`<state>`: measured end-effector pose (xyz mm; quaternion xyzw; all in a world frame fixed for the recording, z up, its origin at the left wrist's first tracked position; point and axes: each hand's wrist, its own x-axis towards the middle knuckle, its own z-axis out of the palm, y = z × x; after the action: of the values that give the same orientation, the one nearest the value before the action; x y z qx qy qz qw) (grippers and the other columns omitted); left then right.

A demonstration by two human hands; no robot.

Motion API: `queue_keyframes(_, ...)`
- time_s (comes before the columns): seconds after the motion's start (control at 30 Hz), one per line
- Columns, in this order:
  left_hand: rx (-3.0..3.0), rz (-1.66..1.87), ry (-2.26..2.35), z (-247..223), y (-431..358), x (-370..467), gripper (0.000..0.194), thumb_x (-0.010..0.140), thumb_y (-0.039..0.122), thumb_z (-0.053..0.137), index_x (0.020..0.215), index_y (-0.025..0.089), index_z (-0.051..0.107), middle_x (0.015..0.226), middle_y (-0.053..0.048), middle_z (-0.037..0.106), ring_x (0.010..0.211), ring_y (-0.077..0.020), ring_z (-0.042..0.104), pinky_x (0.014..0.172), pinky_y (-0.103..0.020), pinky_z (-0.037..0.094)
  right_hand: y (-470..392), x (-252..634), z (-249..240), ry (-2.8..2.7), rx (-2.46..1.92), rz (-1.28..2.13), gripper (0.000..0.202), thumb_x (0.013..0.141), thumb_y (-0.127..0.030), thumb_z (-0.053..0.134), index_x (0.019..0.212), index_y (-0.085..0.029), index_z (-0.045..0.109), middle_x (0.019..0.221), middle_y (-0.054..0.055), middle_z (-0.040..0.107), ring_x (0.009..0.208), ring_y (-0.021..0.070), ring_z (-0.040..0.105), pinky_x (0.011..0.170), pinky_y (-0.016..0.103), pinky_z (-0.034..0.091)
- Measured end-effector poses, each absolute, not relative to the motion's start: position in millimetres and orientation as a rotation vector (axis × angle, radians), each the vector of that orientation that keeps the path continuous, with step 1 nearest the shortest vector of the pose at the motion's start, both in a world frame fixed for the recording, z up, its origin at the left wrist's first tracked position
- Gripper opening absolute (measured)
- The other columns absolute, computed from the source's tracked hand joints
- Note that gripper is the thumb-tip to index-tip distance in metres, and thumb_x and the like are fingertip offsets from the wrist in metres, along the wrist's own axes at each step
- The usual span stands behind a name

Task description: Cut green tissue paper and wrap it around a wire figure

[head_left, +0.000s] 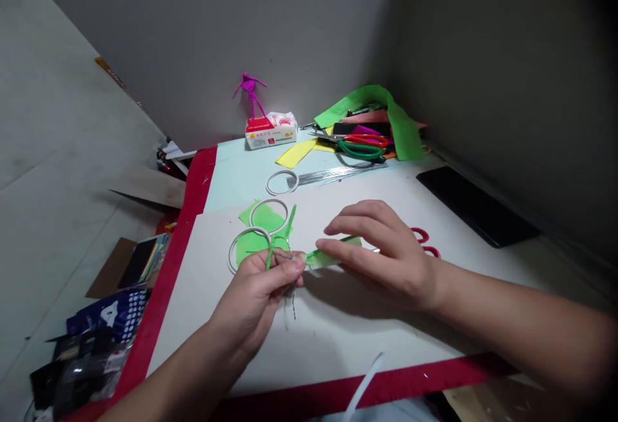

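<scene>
My left hand pinches a twisted wire figure partly wrapped in green paper, near the middle of the white board. A bare twisted wire end hangs below its fingertips. From the pinch a green paper strip stretches right, passing under my right hand. The fingers of my right hand are spread and slightly bent above the strip; whether they touch it is unclear. Just behind my left hand lie green paper pieces with two white rings on and beside them.
Red-handled scissors lie partly behind my right hand. A black phone rests at the right. Thin wires, a third ring, green-handled scissors, coloured paper and a small box under a magenta figure are at the back.
</scene>
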<state>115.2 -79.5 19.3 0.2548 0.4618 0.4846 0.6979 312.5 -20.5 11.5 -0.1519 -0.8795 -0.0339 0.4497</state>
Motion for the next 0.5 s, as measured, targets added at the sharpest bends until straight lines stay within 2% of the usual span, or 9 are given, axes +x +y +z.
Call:
queue_keyframes(0.23,0.573,1.055,1.037,21.2,-79.6,119.8,0.009,0.071,0.020,0.075,0.065,0.015,0.069,0.063,0.001,0.063,0.063,-0.0102,0.056,0.066,-0.021,0.044,-23.1,314.7,18.1,-2.166,-0.422,0.133,0.015,0.090,-0.016,0.051,0.099,-0.020,0.063,0.084,0.005,0.068,0.085,0.0188,0.057,0.077,0.037,0.044)
queue_keyframes(0.37,0.575,0.970,0.953,25.4,-80.5,120.0,0.012,0.072,0.024,0.070,0.070,0.014,0.074,0.072,-0.007,0.072,0.073,-0.0180,0.063,0.069,-0.028,0.048,-21.2,315.2,18.2,-2.148,-0.366,0.275,0.015,0.090,-0.017,0.049,0.096,-0.019,0.063,0.081,0.006,0.067,0.079,0.0179,0.058,0.077,0.038,0.042)
queue_keyframes(0.5,0.609,0.915,0.935,26.2,-80.0,114.9,0.015,0.075,0.022,0.064,0.075,0.014,0.076,0.080,-0.010,0.075,0.076,-0.0201,0.064,0.074,-0.030,0.048,-18.3,314.0,17.5,-2.157,-0.383,0.446,0.014,0.087,-0.014,0.052,0.091,-0.018,0.065,0.076,0.005,0.066,0.075,0.0165,0.059,0.076,0.037,0.042)
